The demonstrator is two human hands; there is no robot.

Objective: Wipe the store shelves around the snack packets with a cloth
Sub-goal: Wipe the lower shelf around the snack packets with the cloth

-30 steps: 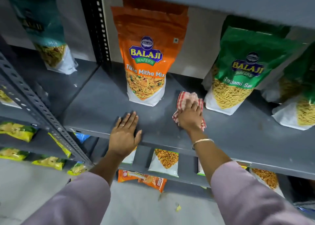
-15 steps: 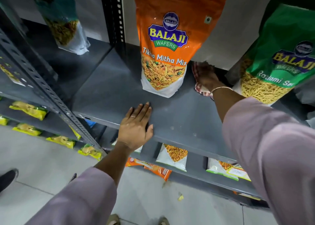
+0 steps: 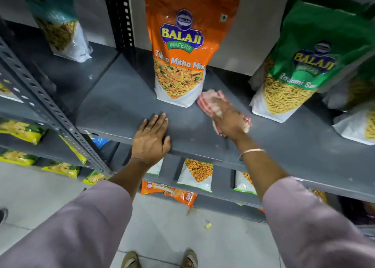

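Note:
A grey metal shelf (image 3: 121,97) holds an upright orange snack packet (image 3: 180,50) in the middle and a green snack packet (image 3: 304,60) to its right. My right hand (image 3: 229,119) presses a red-and-white checked cloth (image 3: 205,101) onto the shelf between the two packets, just right of the orange one's base; the hand is motion-blurred. My left hand (image 3: 151,140) lies flat, fingers spread, on the shelf's front edge below the orange packet and holds nothing.
A teal packet (image 3: 58,24) stands on the neighbouring shelf at the left, past a perforated upright (image 3: 46,109). More white-based packets (image 3: 357,123) crowd the far right. Lower shelves carry small packets (image 3: 197,175); yellow ones (image 3: 20,130) lie at the left.
My right hand has drawn the cloth back from the rear of the shelf toward the front, beside the orange packet. My left hand stays flat on the shelf edge.

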